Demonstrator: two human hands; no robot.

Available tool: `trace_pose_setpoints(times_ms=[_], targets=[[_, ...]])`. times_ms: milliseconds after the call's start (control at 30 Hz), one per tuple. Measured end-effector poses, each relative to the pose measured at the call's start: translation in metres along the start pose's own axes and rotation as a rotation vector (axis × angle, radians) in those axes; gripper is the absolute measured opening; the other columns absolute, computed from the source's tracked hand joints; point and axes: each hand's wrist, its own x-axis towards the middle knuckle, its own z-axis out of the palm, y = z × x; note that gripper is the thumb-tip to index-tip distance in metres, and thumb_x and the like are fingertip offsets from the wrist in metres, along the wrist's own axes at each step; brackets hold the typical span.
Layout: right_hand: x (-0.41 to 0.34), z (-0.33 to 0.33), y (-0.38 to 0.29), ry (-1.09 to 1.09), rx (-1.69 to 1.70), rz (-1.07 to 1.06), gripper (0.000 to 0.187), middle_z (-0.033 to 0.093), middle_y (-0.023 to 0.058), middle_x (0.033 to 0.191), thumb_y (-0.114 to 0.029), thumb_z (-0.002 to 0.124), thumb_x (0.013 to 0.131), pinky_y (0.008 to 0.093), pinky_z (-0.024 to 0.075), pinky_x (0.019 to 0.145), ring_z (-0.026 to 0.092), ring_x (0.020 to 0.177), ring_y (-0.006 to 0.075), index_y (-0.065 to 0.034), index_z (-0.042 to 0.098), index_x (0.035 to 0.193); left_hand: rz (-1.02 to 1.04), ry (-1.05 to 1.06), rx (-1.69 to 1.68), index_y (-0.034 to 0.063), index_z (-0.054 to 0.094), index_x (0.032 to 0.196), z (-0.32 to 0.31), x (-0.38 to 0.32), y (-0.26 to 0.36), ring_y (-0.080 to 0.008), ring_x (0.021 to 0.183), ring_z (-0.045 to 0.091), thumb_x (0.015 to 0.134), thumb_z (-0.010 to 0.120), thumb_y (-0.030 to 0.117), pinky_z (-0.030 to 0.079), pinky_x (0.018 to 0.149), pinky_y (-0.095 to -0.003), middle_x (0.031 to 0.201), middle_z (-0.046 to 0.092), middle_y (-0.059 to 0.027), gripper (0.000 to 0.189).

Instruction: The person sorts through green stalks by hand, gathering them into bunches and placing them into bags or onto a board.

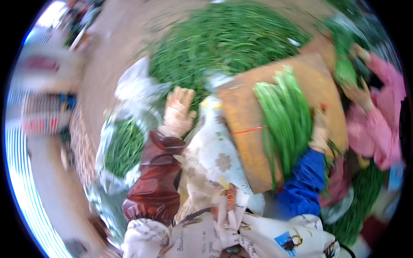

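My left hand is stretched out flat with its thumb apart, holding nothing. It hovers between the clear plastic bag and the heap of long green leafy stalks, possibly Chinese chives. A bundle of green stalks with pale ends lies on a worn wooden board at my right. Against the right side of that bundle is my right hand; blur hides whether its fingers grip anything. A small red spot shows at its fingertips. One red tie strip lies across the board, left of the bundle.
Beside my left sleeve stands a clear plastic bag of greens. Close on the right, a co-worker in pink sleeves has both hands at another green bundle. More greens lie at lower right. A blurred basket is far left.
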Motion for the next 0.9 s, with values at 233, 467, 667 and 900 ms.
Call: trace_pose_setpoints(times_ms=[233,467,667,900], targets=[[-0.065,-0.047,-0.079,-0.047,0.098,-0.416,0.067,0.043,0.018,0.129,-0.026,0.058,0.082,0.0314,0.0358,0.095,0.043,0.117,0.025,0.0024,0.029,0.136,-0.431,-0.056,-0.122,0.0066,0.044,0.125,0.014,-0.221,-0.05,-0.0345,0.128,0.029,0.067,0.068,0.017,0.021,0.107,-0.0463,0.128,0.042,-0.0144,0.064],[-0.205,0.071,-0.199,-0.518,-0.013,-0.669,0.039,0.049,0.0121,0.126,-0.008,0.048,0.089,0.0297,0.0351,0.098,0.047,0.114,0.0196,0.0013,0.045,0.126,-0.846,-0.084,0.057,0.0082,0.037,0.132,-0.004,-0.313,-0.113,-0.0337,0.13,0.027,0.066,0.071,0.02,0.017,0.109,-0.0431,0.13,0.042,-0.0134,0.075],[-0.39,0.248,-0.237,-1.409,-0.151,-1.043,0.03,0.058,0.0101,0.114,-0.015,0.055,0.087,0.031,0.0412,0.091,0.054,0.107,0.0214,-0.0041,0.056,0.115,-0.772,-0.43,-0.004,0.011,0.043,0.129,0.021,-0.33,-0.145,-0.0261,0.093,0.057,0.076,0.056,0.016,0.038,0.094,-0.0402,0.092,0.059,-0.0085,0.055],[-0.479,0.389,-0.217,-1.497,-0.456,-1.428,0.028,0.061,0.0152,0.101,-0.021,0.057,0.084,0.0357,0.0475,0.08,0.059,0.093,0.0311,-0.002,0.058,0.105,-0.745,-0.153,-0.04,0.0105,0.06,0.094,0.089,-0.369,-0.146,-0.0267,0.075,0.061,0.072,0.055,0.012,0.05,0.062,-0.0359,0.081,0.059,-0.0101,0.023]])
